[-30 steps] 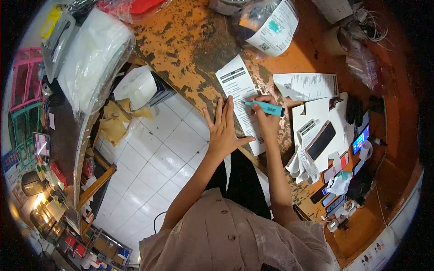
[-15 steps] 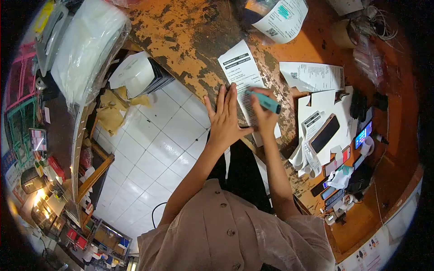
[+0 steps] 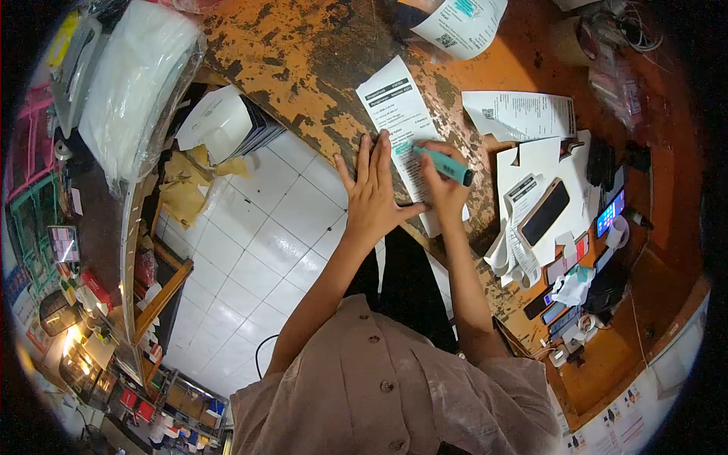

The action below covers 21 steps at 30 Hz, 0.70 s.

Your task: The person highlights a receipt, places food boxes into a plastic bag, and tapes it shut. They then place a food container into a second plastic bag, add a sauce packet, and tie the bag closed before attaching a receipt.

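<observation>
A long printed receipt (image 3: pixel 399 100) lies slantwise on the worn wooden table (image 3: pixel 303 98). My left hand (image 3: pixel 373 186) rests flat with fingers spread, its fingertips and thumb on the receipt's left edge. My right hand (image 3: pixel 447 186) grips a teal highlighter (image 3: pixel 446 165), its tip at the paper and its dark end toward the right. Teal ink marks some of the printed lines beside the tip. My right fingers hide part of the receipt's lower half.
Another printed sheet (image 3: pixel 523 115) lies to the right, above a pile of white papers bearing a smartphone (image 3: pixel 545 211). A curled label with teal marking (image 3: pixel 459 29) is at the top. More phones and cables lie farther right. Plastic-wrapped bags (image 3: pixel 140 91) stand at left, above the tiled floor (image 3: pixel 265 220).
Teal marking on the receipt has grown around the highlighter tip. The view has shifted slightly; my left hand stays spread on the paper.
</observation>
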### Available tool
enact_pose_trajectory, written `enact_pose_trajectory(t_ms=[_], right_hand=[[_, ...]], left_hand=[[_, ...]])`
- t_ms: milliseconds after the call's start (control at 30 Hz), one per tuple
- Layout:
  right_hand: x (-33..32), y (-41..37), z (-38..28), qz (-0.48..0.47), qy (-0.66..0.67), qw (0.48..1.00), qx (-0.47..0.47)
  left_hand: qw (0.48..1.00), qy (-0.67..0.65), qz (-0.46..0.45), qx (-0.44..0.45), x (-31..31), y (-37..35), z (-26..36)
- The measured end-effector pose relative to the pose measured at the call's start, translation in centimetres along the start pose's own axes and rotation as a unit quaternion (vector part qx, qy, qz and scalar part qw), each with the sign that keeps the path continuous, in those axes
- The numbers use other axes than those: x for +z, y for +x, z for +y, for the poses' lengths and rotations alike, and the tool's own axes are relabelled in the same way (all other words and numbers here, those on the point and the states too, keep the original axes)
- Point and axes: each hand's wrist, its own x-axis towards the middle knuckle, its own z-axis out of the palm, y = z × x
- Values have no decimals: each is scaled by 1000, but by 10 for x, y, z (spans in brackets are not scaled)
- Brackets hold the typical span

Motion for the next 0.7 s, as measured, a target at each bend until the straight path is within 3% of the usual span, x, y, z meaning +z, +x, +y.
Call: enact_pose_trajectory(t_ms=[100,133,233,267,367,400,500,533,633,700], right_hand=[[0,-5,-10,-80,-58,991,-88],[-3,-4,10,-26,-28,995,-95],[-5,-4,4,-26,-22,997,-63],[-7,-4,4,-80,-73,987,-120],[-12,-3,7,-34,-74,994,-75],[-10,-5,-1,-4,4,999,-35],[-13,-6,6,-32,-14,999,-30],[-16,-8,5,0,64,997,46],[-15,-8,-14,37,120,991,37],[-24,-16,-5,-11,50,998,35]], left_hand=[[1000,-5,1,0,2,0,1],[1000,-4,4,-1,3,0,1],[1000,-3,3,8,1,0,0],[1000,0,-1,6,1,0,0],[1000,2,0,4,3,0,1],[1000,5,6,10,5,-1,-1],[1000,13,2,10,4,-1,-2],[1000,14,-1,6,3,0,0],[999,6,-33,4,-5,0,1],[999,6,-42,4,-5,0,0]])
